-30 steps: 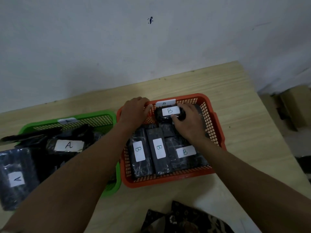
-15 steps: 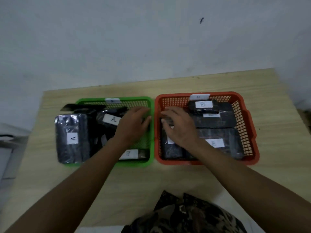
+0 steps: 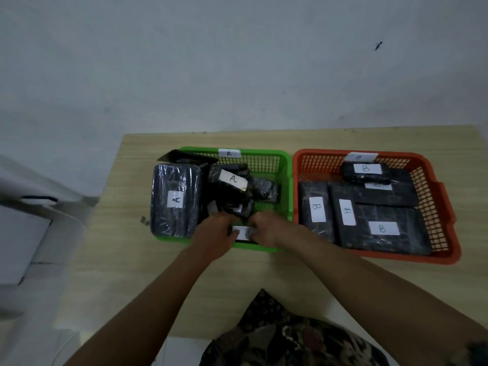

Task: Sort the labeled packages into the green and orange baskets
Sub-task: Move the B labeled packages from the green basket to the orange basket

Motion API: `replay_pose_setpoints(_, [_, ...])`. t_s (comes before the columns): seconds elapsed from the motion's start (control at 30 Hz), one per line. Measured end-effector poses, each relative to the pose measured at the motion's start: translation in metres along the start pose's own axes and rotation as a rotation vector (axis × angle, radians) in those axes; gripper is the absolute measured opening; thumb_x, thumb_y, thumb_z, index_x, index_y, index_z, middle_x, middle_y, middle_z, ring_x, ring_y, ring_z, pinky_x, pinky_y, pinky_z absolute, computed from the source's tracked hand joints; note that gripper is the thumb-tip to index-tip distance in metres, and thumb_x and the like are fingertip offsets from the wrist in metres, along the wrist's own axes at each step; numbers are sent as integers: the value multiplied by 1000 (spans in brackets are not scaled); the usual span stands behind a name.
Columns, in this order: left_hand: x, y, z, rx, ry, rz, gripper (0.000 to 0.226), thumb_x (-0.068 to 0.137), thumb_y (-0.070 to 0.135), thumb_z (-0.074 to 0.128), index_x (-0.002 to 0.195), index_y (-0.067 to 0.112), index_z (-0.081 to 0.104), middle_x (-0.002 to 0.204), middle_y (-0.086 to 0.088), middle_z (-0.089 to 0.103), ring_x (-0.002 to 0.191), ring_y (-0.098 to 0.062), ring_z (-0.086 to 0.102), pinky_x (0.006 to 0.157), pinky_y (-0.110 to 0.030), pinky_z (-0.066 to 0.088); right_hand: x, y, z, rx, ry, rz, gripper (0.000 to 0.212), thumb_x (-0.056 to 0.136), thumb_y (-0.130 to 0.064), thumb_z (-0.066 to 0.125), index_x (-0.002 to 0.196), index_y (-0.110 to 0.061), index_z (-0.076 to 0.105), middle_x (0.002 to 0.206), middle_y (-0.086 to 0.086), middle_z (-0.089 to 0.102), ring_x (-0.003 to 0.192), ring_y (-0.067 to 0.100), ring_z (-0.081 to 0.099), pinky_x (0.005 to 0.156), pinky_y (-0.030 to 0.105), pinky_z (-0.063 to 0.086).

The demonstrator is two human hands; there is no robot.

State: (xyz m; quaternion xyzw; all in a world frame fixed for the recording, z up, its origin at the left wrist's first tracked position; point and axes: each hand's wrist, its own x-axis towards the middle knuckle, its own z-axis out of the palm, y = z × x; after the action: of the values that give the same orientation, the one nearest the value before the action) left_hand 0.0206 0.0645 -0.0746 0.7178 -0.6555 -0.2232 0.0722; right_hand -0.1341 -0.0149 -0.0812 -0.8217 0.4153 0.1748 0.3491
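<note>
table (image 3: 330, 281) carries both baskets | orange basket (image 3: 446, 223) near its right edge, b packages flat inside | green basket (image 3: 286, 180) beside it, a's piled | left hand (image 3: 214, 237) and right hand (image 3: 266, 229) together, pinching small package (image 3: 244, 233) at green basket's front edge, label blurred, likely misplaced

Both hands (image 3: 241, 231) moved onto the green basket's (image 3: 286, 165) front package (image 3: 243, 233) (label blurred)

I count two baskets: one green basket (image 3: 286, 165), one orange basket (image 3: 438, 191). Orange holds five black packages, four with a readable B. In the green I make out two A-labelled packages plus a jumble I can't count. Two hands in view.
</note>
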Motion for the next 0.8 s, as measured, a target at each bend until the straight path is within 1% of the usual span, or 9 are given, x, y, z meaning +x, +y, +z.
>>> replay_pose_setpoints(0.07, [2,-5,1,-21,-38,-21,24,89,30,63,108,18,69,103,-5,68,99,-27,64,79,-36,52,6,-1,3,30,-10,49,32,94,-31,59,118,-10,64,118,13,65,102,29,62,85,36,53])
replay_pose_setpoints(0.13, [5,-9,1,-58,-34,-27,27,88,30,65,112,18,70,108,-6,69,102,-26,63,84,-37,52,9,-2,4,10,-18,79,37,92,-32,60,122,-11,62,119,12,64,104,30,62,85,35,53])
replay_pose_setpoints(0.23, [8,-12,4,-132,-6,4,31,90,25,64,118,14,69,116,-7,69,106,-25,63,88,-34,51,12,-2,4,-8,-32,97,28,90,-29,63,109,-9,68,109,13,66,94,29,64,81,37,56])
replay_pose_setpoints(0.33, [10,-13,5,-249,67,-2,31,89,23,67,119,17,68,113,-6,69,101,-21,65,85,-28,51,8,-2,3,22,-9,88,20,89,-26,65,105,-13,65,107,10,66,92,28,64,82,40,56])
replay_pose_setpoints(0.43, [9,-8,3,-403,184,-72,42,89,31,68,129,18,61,120,1,66,105,-13,64,89,-23,49,-2,3,-3,173,159,68,14,89,-32,68,96,-25,58,96,1,64,84,21,62,74,36,54])
replay_pose_setpoints(0.5, [12,0,0,-512,282,-91,47,90,30,68,134,18,56,115,14,62,102,-3,60,87,-16,49,-12,9,-8,346,275,55,15,89,-31,70,88,-30,55,90,-4,63,80,17,61,69,34,52])
replay_pose_setpoints(0.57, [16,9,-5,-632,339,-106,44,91,27,68,132,17,57,107,23,62,99,8,58,83,-7,45,-23,15,-16,617,372,67,14,89,-27,72,92,-26,58,96,-3,66,86,16,64,71,33,54])
replay_pose_setpoints(0.7, [22,30,-8,-831,150,-77,35,89,20,70,123,15,65,107,2,73,96,-6,69,90,-25,55,-42,27,-33,1448,490,55,28,90,-8,69,114,-15,56,108,4,71,99,22,70,78,37,60])
replay_pose_setpoints(0.8, [22,54,-7,-983,84,-13,23,87,14,72,103,31,72,94,8,76,91,-9,72,80,-24,58,-55,37,-38,1643,542,-14,33,89,-2,67,120,-8,57,110,8,73,105,23,70,87,38,57])
